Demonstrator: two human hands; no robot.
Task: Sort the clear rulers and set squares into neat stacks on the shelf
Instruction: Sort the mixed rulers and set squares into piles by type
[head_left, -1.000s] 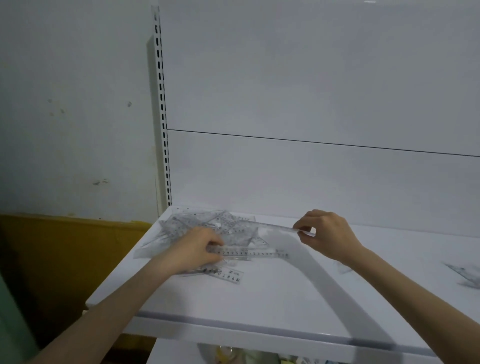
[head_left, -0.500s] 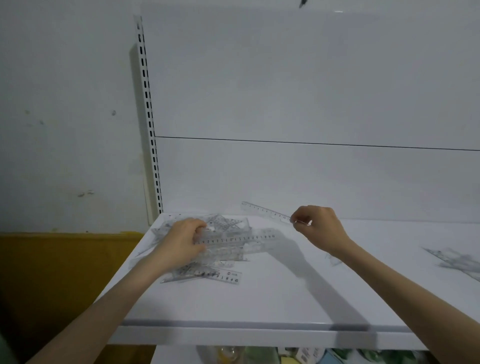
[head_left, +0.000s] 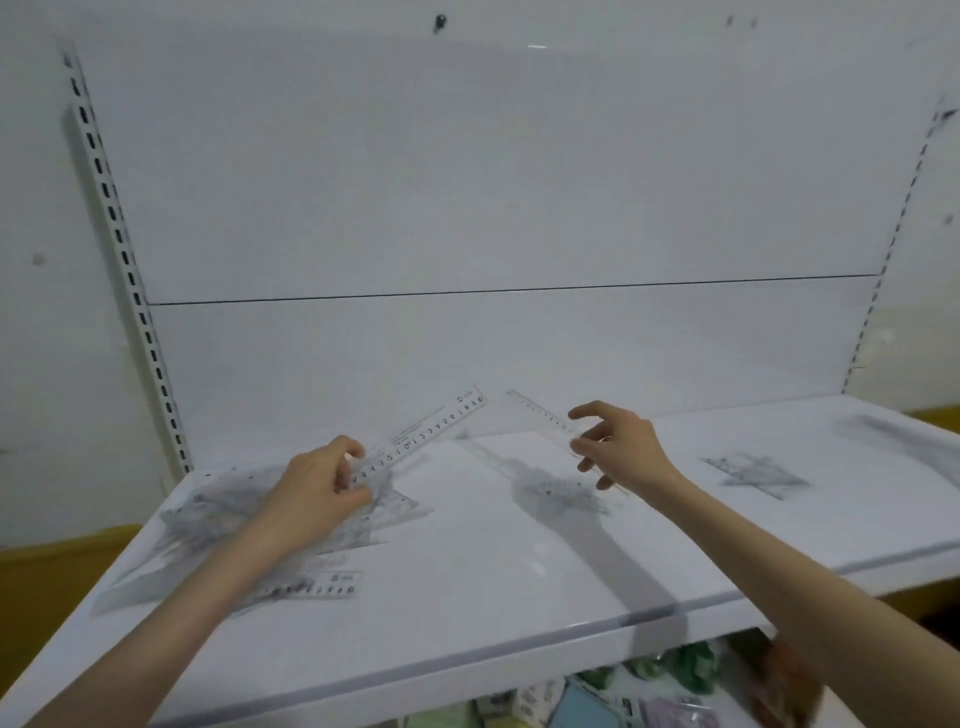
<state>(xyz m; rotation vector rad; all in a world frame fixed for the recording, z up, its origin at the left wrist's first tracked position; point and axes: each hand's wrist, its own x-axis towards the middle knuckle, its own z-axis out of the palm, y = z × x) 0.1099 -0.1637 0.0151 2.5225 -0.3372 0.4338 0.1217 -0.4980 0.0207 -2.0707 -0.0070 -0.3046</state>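
A jumbled pile of clear rulers and set squares (head_left: 218, 525) lies on the left part of the white shelf (head_left: 467, 597). My left hand (head_left: 317, 493) grips one end of a clear ruler (head_left: 431, 426) that points up and to the right, lifted off the pile. My right hand (head_left: 618, 447) pinches the end of a second clear ruler (head_left: 540, 413), held above the shelf's middle and pointing up and to the left. One more ruler (head_left: 317, 587) lies flat at the front of the pile.
A small stack of clear pieces (head_left: 753, 470) lies on the right part of the shelf, and a blurred one (head_left: 893, 431) sits at the far right. Slotted uprights (head_left: 124, 260) flank the white back panel. Packaged goods (head_left: 597, 701) show on a lower shelf.
My left hand has lifted a ruler out of the pile and tilted it upward. My right hand still holds its ruler. The view has swung, so both hands sit further right.
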